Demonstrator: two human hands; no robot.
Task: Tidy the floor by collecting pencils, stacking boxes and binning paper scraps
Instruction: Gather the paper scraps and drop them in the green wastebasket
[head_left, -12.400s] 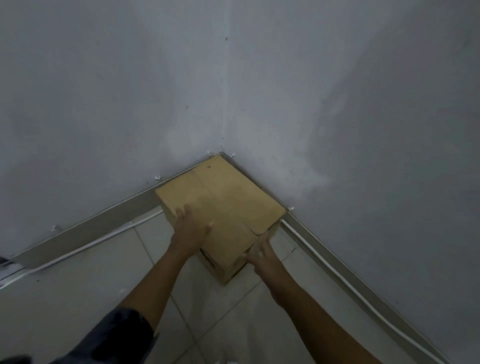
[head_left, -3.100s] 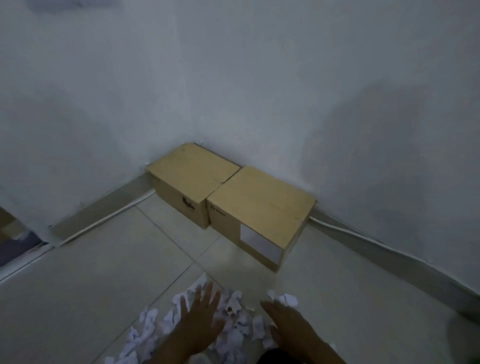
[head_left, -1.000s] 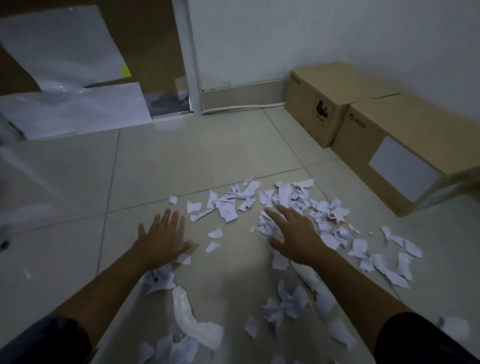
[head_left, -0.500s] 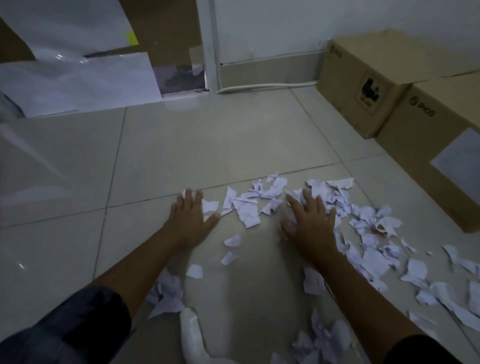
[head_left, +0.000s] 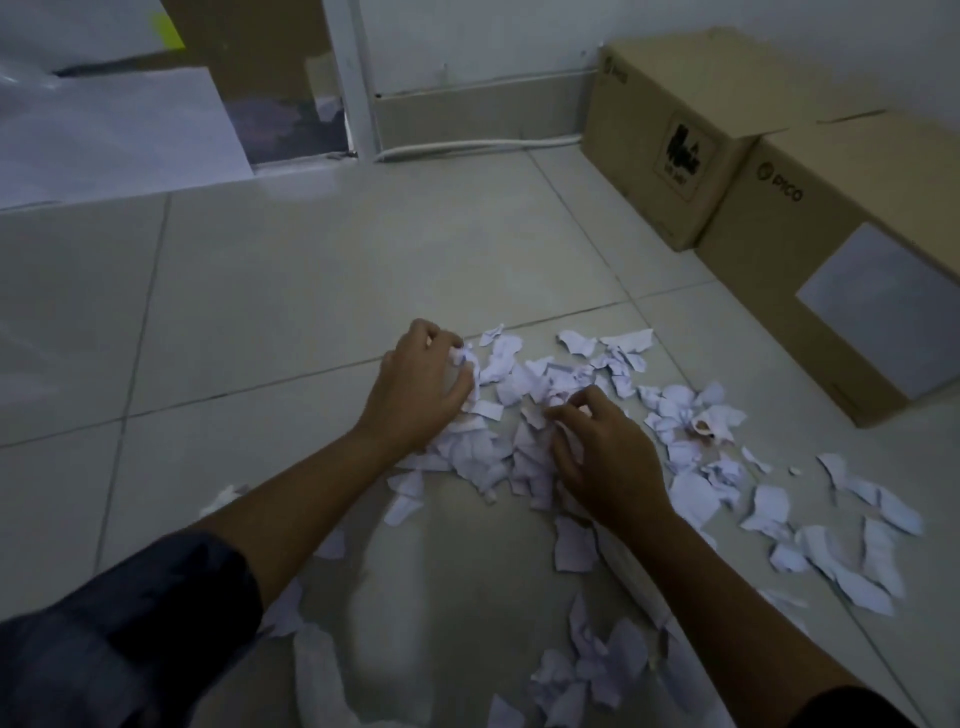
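White paper scraps (head_left: 524, 384) lie scattered over the tiled floor (head_left: 311, 291), heaped between my hands and spread out to the right and toward me. My left hand (head_left: 418, 387) has its fingers curled round a bunch of scraps at the heap's left edge. My right hand (head_left: 602, 457) curls its fingers into the heap's near side and pinches scraps. Two cardboard boxes stand side by side on the floor at the right: the farther box (head_left: 675, 114) with a black print, the nearer box (head_left: 852, 260) with a white label.
A white door frame (head_left: 358, 78) and a skirting board with a white cable (head_left: 478, 148) run along the far wall. Large white sheets (head_left: 114, 135) lean at the far left. A crumpled white wad (head_left: 317, 675) lies near my left arm.
Both hands went from lying flat on the floor to curling round scraps, drawing them into a heap between them. The view has shifted slightly to the right.
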